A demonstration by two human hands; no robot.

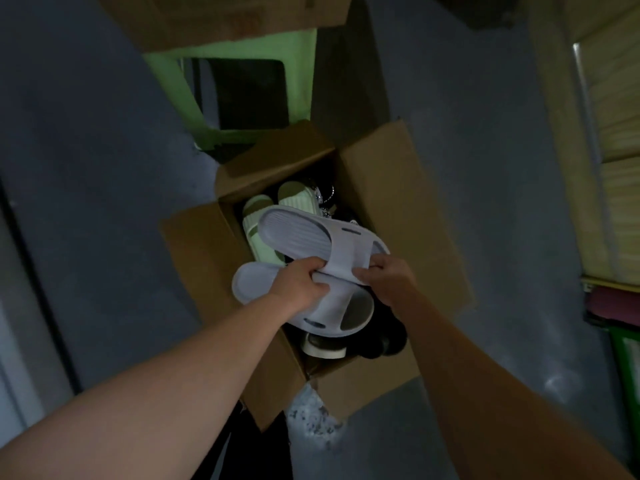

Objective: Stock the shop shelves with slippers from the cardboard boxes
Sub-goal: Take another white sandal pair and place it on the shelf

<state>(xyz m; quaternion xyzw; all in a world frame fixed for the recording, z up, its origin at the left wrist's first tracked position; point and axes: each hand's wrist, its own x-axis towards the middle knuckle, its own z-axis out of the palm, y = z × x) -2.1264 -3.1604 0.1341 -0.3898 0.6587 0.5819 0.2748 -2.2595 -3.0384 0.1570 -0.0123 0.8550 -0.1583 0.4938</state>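
Two hands of ours meet just above the open cardboard box, which stands on the grey floor. Our left hand is closed round the lower slipper, a pale lilac slide held over the near end of the box, with the fingers curled in at the strap. Our right hand pinches the strap of the upper slipper, the same pale colour, which lies across the lower one and touches it, ribbed footbed facing up.

Inside the box, under the held pair, we see dark shoes, one with a pale sole. Farther in lie green slippers side by side; what sits behind them is too dim to tell. Beyond the box stands a green plastic stool with a second box on top. Well to the right of the box, shelves hold pale stacked goods, blurred.
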